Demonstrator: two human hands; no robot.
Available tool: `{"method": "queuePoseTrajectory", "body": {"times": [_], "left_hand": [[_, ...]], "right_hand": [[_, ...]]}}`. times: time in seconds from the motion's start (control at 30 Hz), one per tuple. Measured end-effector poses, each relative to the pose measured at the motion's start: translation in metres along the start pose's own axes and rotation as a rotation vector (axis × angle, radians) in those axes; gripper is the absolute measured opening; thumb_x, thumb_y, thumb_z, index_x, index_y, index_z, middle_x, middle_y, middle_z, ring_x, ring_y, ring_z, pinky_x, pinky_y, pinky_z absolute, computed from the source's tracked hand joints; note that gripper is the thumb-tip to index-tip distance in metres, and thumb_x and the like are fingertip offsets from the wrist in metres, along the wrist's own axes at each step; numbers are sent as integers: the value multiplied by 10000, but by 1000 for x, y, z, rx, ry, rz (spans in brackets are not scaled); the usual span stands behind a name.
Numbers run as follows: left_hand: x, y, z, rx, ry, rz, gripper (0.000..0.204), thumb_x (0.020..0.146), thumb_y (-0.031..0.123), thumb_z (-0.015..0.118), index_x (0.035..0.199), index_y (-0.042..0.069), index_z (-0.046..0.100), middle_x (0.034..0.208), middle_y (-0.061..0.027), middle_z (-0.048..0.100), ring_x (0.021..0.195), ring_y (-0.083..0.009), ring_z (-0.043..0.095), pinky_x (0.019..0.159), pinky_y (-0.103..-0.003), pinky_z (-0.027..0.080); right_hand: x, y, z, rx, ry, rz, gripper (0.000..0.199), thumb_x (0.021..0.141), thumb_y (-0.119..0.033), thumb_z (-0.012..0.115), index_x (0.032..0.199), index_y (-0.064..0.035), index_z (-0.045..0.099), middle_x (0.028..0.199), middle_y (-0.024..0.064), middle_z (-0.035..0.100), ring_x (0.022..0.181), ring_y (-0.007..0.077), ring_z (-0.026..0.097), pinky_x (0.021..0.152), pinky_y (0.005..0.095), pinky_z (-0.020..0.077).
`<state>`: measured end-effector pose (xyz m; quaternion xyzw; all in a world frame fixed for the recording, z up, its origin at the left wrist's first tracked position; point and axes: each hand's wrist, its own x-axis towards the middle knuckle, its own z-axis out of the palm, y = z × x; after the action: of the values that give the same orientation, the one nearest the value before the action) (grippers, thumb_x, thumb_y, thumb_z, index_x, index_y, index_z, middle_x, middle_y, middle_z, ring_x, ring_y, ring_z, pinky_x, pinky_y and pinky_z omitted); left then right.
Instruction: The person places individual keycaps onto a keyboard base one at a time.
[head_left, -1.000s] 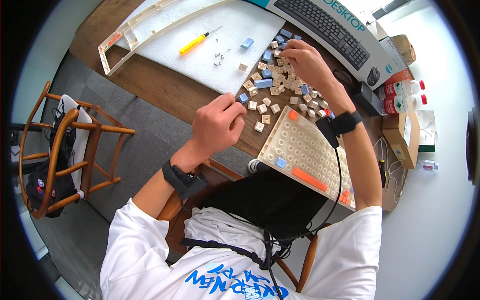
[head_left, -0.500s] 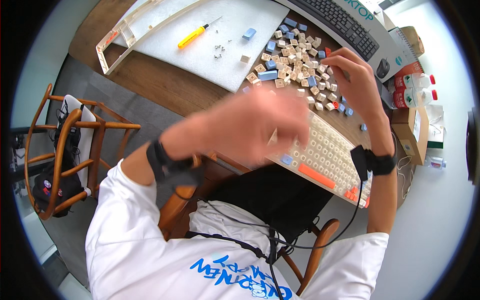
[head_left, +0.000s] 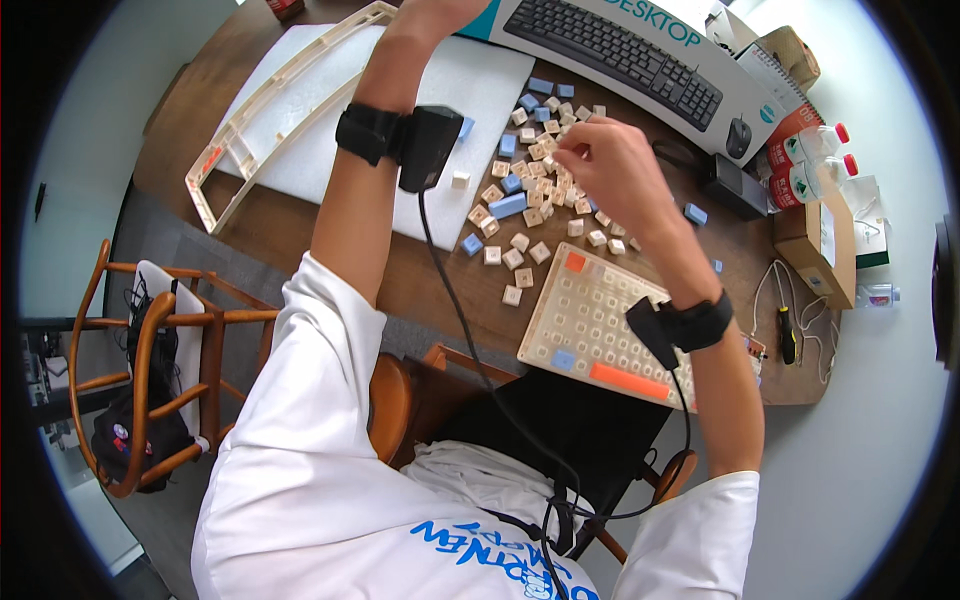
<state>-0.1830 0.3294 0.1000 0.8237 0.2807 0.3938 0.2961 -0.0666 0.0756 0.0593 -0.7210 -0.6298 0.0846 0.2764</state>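
My right hand point(head_left: 622, 172) is over the pile of loose keycaps point(head_left: 540, 185), thumb and index finger pinched together at its edge. Whatever is between those fingertips, if anything, cannot be made out. Far forward, my left hand point(head_left: 440, 14) reaches to the top edge of the view beyond the white foam sheet point(head_left: 300, 60); its fingers are cut off. A cream keyboard point(head_left: 590, 325) lies at the near table edge, partly under my right forearm. It carries an orange spacebar point(head_left: 630, 381), a blue keycap point(head_left: 563, 359) and an orange corner keycap point(head_left: 575, 262); many positions show no cap.
A cream keyboard frame point(head_left: 205, 190) rests on the foam's left side. Behind the keycaps stands a keyboard box point(head_left: 745, 85). To the right are bottles point(head_left: 795, 187), a cardboard box point(head_left: 815, 250), a screwdriver point(head_left: 787, 340) and white cables point(head_left: 822, 335). A wooden chair point(head_left: 140, 340) stands left.
My left hand has swung from above the keyboard forward to the top edge. My right hand is now lower over the keycap pile, and the whole view has shifted.
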Motion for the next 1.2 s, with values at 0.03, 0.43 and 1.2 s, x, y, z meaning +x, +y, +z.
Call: {"method": "queuePoseTrajectory", "body": {"times": [0.03,0.43,1.2], "left_hand": [[-5,5,0,20,-83,-38,270,862,202,589,926,7,763,879,-205,742,835,-302,717,799,-408,543],[4,10,-25,-345,-144,-129,198,900,70,532,886,-13,711,616,29,535,522,-57,453,481,-245,330],[1,13,11,-248,-58,-98,169,885,55,544,863,1,703,639,56,526,549,-36,422,504,-232,317]], "right_hand": [[5,-2,9,-4,9,13,185,846,-148,758,879,33,736,901,202,694,872,378,682,812,453,539],[28,-8,45,-255,-19,-11,95,795,-21,720,849,55,736,948,224,704,929,377,690,785,448,610],[-53,71,-96,245,50,475,267,843,-45,723,1096,34,691,937,91,675,837,152,671,781,297,553]]}}
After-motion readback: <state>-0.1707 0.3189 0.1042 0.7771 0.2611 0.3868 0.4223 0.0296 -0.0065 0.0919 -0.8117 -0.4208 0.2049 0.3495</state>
